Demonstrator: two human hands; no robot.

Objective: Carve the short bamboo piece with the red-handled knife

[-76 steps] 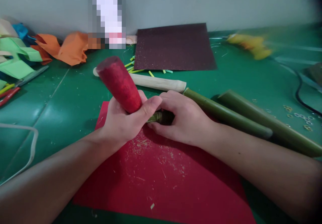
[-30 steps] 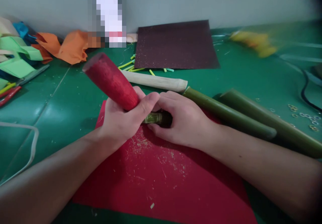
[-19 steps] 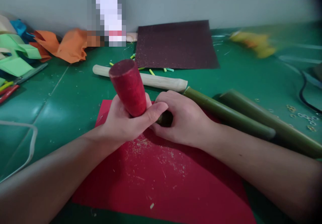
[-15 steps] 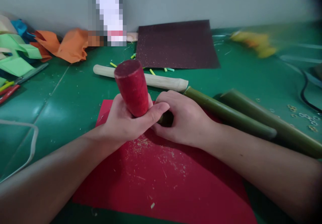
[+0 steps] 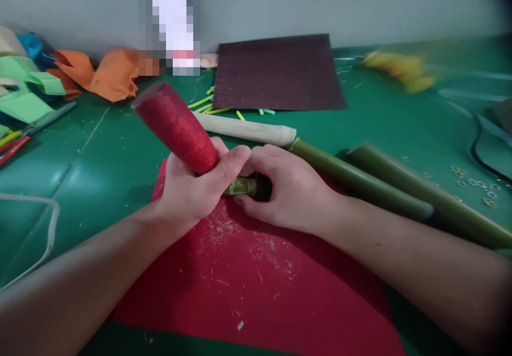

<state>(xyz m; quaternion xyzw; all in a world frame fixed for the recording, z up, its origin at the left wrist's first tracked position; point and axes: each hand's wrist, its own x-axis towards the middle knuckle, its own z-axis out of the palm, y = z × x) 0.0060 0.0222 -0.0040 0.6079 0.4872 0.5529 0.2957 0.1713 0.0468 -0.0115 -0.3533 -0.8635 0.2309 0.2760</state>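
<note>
My left hand (image 5: 192,185) is closed around a red-handled tool (image 5: 178,126), whose thick, worn handle leans up and to the left. The tool's working end is hidden behind my fingers. My right hand (image 5: 288,185) grips a short green bamboo piece (image 5: 244,186) from the right, thumb below and fingers above. Pale lines mark the bamboo's surface near my left thumb. Both hands are close together over a red sheet (image 5: 260,292), where thin shavings (image 5: 224,228) lie scattered.
Behind my hands lie a peeled pale stick (image 5: 248,129), two green bamboo lengths (image 5: 360,177), and a dark brown sheet (image 5: 280,73). Orange paper (image 5: 114,73), green paper strips (image 5: 26,100) and red-handled scissors (image 5: 16,150) are at the left. Small rings (image 5: 482,183) lie at the right.
The red handle has tipped over to the left, and my left hand has rolled with it. More of the bamboo piece now shows between my hands. My right hand keeps its grip.
</note>
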